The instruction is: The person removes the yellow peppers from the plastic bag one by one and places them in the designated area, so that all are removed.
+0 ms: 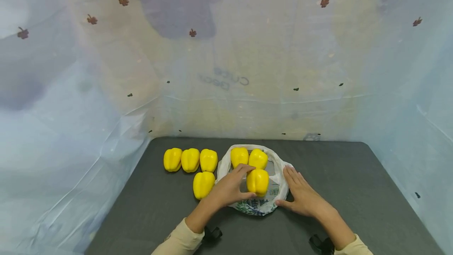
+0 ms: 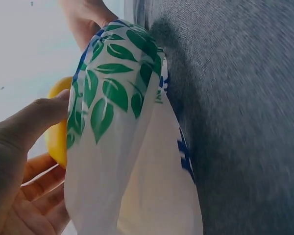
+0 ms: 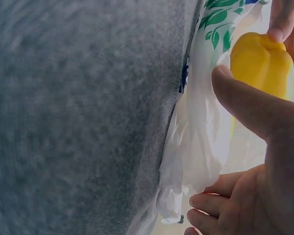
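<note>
A yellow bell pepper (image 1: 258,182) is in my left hand (image 1: 230,187), with the thumb and fingers around its left side. It is over the mouth of a white plastic bag (image 1: 255,209) with green leaf prints. Two more bell peppers, one of them a yellow pepper (image 1: 239,157), sit inside the far part of the bag. My right hand (image 1: 305,196) rests along the bag's right side, fingers extended and thumb near the front rim. In the right wrist view, the thumb of the left hand touches the end of the held pepper (image 3: 259,63).
Left of the bag, a row of three bell peppers (image 1: 190,160) lies on the dark grey table (image 1: 148,223). One more pepper (image 1: 203,185) lies in front of that row, close to the bag. A patterned plastic sheet (image 1: 262,58) hangs behind the table and at its sides.
</note>
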A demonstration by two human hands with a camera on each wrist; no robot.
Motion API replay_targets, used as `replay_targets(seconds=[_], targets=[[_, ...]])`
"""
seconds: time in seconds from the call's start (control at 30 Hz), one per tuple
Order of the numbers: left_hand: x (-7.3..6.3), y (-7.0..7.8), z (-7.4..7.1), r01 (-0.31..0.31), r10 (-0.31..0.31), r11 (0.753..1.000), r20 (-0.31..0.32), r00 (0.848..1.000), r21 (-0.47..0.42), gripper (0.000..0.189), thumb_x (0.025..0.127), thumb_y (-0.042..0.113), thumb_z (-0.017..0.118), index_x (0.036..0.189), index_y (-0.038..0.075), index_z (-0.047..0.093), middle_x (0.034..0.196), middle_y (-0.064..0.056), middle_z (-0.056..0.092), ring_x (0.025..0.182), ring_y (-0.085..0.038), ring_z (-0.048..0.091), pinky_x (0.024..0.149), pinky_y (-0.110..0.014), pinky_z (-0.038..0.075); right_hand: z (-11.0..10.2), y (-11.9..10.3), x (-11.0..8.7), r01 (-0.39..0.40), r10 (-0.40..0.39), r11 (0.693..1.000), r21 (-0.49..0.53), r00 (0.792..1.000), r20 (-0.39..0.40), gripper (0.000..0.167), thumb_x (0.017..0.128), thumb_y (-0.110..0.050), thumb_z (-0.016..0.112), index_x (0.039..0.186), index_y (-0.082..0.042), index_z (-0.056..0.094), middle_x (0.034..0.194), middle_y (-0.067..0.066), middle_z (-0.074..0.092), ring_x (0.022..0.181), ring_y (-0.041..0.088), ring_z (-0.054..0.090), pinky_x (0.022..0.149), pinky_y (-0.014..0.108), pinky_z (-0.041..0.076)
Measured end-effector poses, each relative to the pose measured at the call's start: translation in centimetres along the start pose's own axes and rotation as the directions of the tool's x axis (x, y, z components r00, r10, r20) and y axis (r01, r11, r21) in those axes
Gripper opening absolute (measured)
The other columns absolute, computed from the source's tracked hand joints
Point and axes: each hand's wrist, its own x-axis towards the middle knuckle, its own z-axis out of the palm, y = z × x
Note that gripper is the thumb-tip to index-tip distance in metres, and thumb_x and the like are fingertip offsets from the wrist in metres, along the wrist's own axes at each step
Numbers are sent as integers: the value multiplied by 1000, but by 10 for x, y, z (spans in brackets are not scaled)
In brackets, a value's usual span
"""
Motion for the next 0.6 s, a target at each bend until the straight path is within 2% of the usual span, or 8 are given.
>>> replay_targets(seconds=[0.23,0.43,0.6], targets=[[-11,-6,-13,11,-12,1000,-22,1000,-24,82,91,41,88,158,16,48,151,0,54,133,-17,59,108,-37,56,1,0,-1,-2,2,1000,-20,1000,-14,118,90,-57,83,165,11,23,174,29,21,161,48,19,129,66,20],[-18,-14,-25,9,-11,1000,-47,999,-29,80,91,40,89,156,16,48,148,-1,55,126,-16,61,106,-35,56,0,0,-1,1,-2,1000,-13,1000,-17,118,90,-56,84,166,11,23,174,29,21,161,48,19,129,66,20],[-24,-18,-37,29,-30,1000,-82,996,-6,81,90,38,90,156,17,48,150,-3,54,128,-16,60,105,-36,57,0,0,-1,6,-6,1000,-18,1000,-22,117,90,-55,84,165,11,24,173,29,22,161,48,20,128,66,20]])
